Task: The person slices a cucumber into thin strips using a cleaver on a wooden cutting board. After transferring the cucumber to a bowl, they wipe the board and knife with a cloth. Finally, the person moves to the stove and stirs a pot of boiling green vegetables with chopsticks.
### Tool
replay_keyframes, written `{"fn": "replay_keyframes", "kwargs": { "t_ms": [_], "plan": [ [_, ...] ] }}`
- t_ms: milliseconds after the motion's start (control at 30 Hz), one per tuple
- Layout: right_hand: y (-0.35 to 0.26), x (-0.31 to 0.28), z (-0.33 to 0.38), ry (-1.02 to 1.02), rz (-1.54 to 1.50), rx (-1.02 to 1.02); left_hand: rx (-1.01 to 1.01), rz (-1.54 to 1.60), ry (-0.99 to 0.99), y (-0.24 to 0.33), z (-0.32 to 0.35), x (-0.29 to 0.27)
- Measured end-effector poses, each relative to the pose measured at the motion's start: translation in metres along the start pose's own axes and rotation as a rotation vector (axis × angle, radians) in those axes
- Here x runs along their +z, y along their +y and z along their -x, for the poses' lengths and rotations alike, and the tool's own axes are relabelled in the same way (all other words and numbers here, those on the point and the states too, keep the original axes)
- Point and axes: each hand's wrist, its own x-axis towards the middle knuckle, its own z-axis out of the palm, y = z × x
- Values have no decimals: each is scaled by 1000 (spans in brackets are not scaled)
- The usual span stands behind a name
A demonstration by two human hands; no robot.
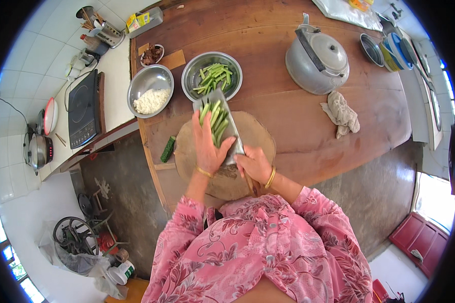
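While the right hand (pixel 254 164) grips the cleaver (pixel 226 126) handle, fingers wrapped shut, cucumber strips (pixel 215 120) ride loose on its flat blade above the round board (pixel 258 136); left hand (pixel 207 144) fingers together steadying them. Likely light, wet, slippery: keep blade level, support from the side

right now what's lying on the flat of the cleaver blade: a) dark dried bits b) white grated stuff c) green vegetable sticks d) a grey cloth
c: green vegetable sticks lie along the cleaver blade, steadied by the left hand while the right hand grips the handle; the blade's far end reaches the bowl of like sticks.
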Motion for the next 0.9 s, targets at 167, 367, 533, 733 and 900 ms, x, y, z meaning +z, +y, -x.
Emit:
{"fn": "replay_keyframes", "kwargs": {
  "t_ms": [167,367,533,733,900],
  "plan": [
    [-53,-7,-55,81,-69,12,272,-154,21,-34,-85,11],
    [-68,-25,-58,91,-116,183,252,-212,-19,-108,-134,50],
    [-52,-50,-29,161,-183,251,287,-421,-44,-144,-160,68],
    [-33,-66,17,167,-220,171,5,209,-111,-128,-168,12],
    [-8,-75,56,99,-117,185,-360,-60,-16,-186,-40,-81]
  ]
}}
